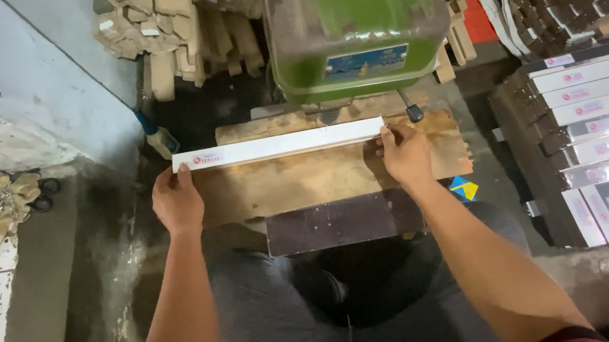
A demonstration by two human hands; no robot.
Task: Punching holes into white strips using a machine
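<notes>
Both hands are pinching the ends of a long white strip point(278, 145): left hand point(177, 200) on the left end, right hand point(406, 154) on the right. It lies flat across the plywood tabletop point(306, 179), right under the green machine point(355, 14). Looks light and stiff but probably bendy mid-span, so holding both ends makes sense. Stacked strips point(606, 142) sit off to the right.

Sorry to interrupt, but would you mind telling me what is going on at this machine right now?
A seated person holds a long white strip flat across a worn wooden work board, right under a green machine. The left hand has a grip on the strip's left end and the right hand on its right end. A stack of similar wrapped strips lies to the right, and wooden offcuts are piled behind the machine.
</notes>
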